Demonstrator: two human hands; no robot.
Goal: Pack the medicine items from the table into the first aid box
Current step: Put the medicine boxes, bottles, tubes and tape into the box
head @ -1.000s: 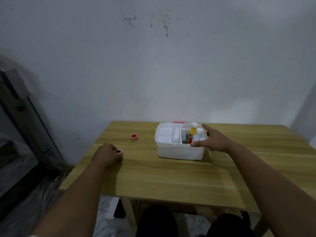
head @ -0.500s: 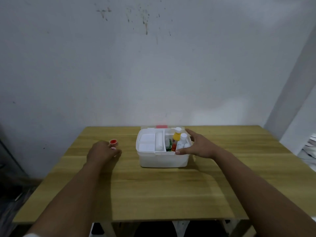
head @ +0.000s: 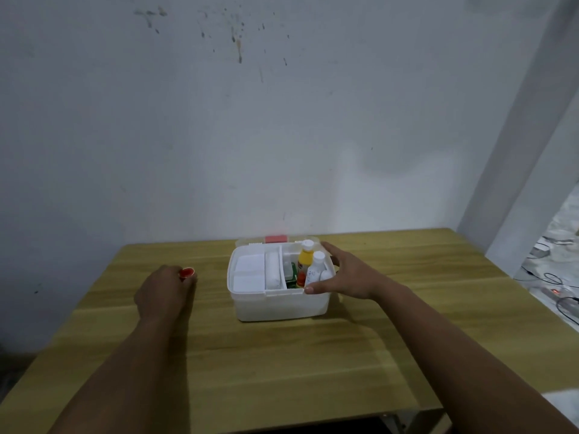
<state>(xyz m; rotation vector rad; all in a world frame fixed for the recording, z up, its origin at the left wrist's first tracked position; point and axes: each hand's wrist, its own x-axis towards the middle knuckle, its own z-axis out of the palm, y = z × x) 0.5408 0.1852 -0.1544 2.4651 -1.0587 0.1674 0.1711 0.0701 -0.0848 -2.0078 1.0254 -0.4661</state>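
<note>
Left grip: left hand (head: 163, 288) curled down on the desk, fingertips closed round a small red cap (head: 187, 272) at their far end; the cap sits between the fingers, top facing up.
Right grip: right hand (head: 346, 275) spread wide against the right end of the box, thumb lying along the near rim, fingers reaching round the far right corner; it is braced on the box, not closed on anything.
Arms: both forearms bare, reaching in from the near edge, left and right of the box.
Desk: pale wood desk (head: 282, 364), its near half bare between the arms.
Box: white box (head: 275, 305) standing mid-desk, open, well apart from the left hand.
Left compartments: white flat packs (head: 249, 272) and a white roll (head: 272, 272) lying beside them.
Right compartment: yellow bottle (head: 305, 256) with a white cap, upright; a white bottle (head: 315, 267) just in front of it, upright; a green pack (head: 293, 275) and something small and orange-red low down, too cramped to tell more.
Lid: folded back behind the box, a red latch (head: 275, 239) showing on it.
Wall: grey-white wall (head: 250, 120), dark specks high up.
Far right: cables (head: 560, 292) on the floor past the desk.
</note>
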